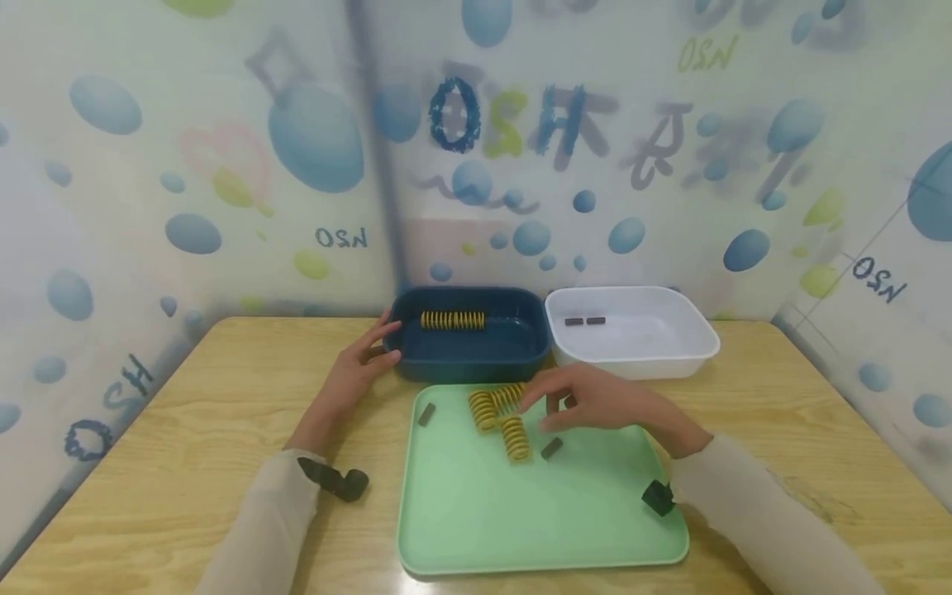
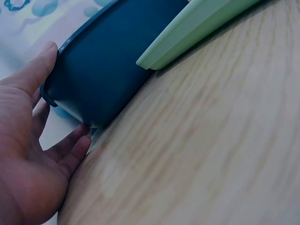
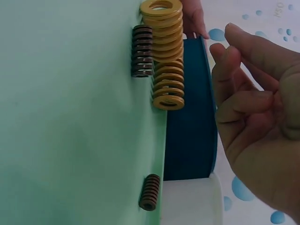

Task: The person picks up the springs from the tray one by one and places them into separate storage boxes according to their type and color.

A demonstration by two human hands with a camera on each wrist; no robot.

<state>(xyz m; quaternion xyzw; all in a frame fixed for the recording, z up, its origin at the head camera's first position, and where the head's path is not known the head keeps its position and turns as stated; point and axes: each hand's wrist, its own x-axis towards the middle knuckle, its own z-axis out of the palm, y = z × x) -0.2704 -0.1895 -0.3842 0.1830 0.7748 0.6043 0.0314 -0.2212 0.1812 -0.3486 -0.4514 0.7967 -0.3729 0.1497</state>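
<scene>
My left hand [image 1: 355,370] rests against the left end of the dark blue box [image 1: 476,368], its fingers [image 2: 72,154] spread along the wall and rim. My right hand [image 1: 595,397] hovers above the green tray [image 1: 535,521], fingers loosely bent with nothing between them. Just left of it, several yellow coil springs [image 1: 515,438] lie grouped near the tray's back edge; one is partly behind the fingers. Small dark brown springs lie on the tray: one spring [image 1: 552,449] in front of the right hand, another spring [image 1: 426,414] at the back left corner, and a third partly hidden by the hand.
Inside the blue box, yellow springs [image 1: 452,320] lie end to end. A white box [image 1: 632,366] stands to its right, holding two small dark springs [image 1: 585,321]. Both boxes stand behind the tray on a wooden table [image 1: 186,463], against a patterned wall covering [image 1: 312,264].
</scene>
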